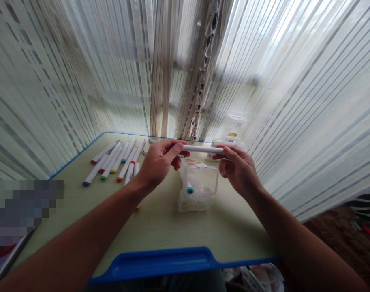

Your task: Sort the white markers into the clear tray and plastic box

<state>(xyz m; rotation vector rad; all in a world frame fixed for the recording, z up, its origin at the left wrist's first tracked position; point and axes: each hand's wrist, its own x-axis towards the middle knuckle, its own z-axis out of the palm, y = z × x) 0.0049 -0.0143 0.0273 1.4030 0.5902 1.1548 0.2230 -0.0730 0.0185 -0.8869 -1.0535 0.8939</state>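
A white marker (203, 149) is held level between my two hands, above the table. My left hand (162, 160) pinches its left end between thumb and fingers. At the other end, my right hand (238, 166) grips it the same way, and the fingers cover both tips. Just below stands a clear plastic case (199, 198) with a teal-ended marker (190, 190) inside. Several white markers with coloured ends (112, 160) lie spread on the table left of my left hand. A few more are partly hidden behind that hand.
The pale tabletop (160, 227) has a blue edge with a blue tray (166, 259) at the front. Another clear plastic case (230, 142) stands at the back, partly behind my right hand. Striped sheer curtains (118, 73) hang around the table's far sides.
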